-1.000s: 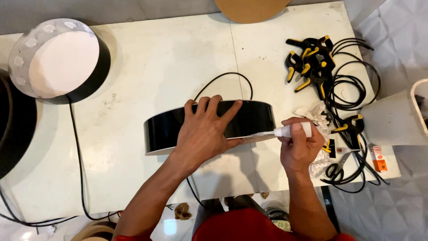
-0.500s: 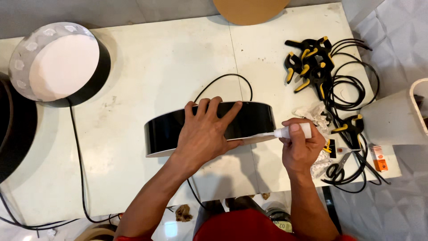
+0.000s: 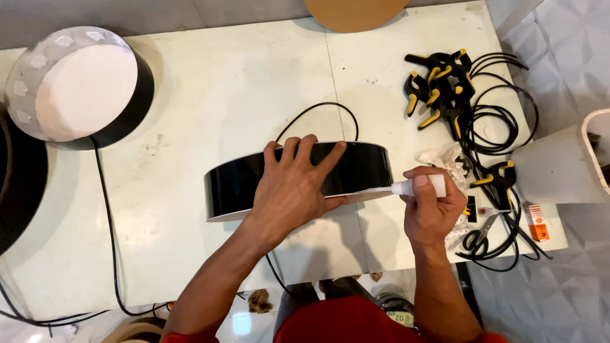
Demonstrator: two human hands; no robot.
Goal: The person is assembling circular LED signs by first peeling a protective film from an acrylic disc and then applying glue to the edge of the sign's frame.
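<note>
Left hand (image 3: 295, 184) stays spread flat, fingers apart, pressing the black drum-shaped shade (image 3: 298, 178) on its side on the white table (image 3: 210, 95); right hand (image 3: 432, 206), closed round the small white glue tube (image 3: 419, 186), has barely moved, nozzle at the shade's lower rim.

A white table (image 3: 210, 95) carries a black ring (image 3: 362, 166) at its middle and a white drum (image 3: 76, 86) far left. Clamps (image 3: 441, 82), black cables (image 3: 502, 124), scissors (image 3: 473, 236) and a small orange box (image 3: 537, 223) lie on the right, with a brown disc (image 3: 356, 9) at the far edge.
</note>
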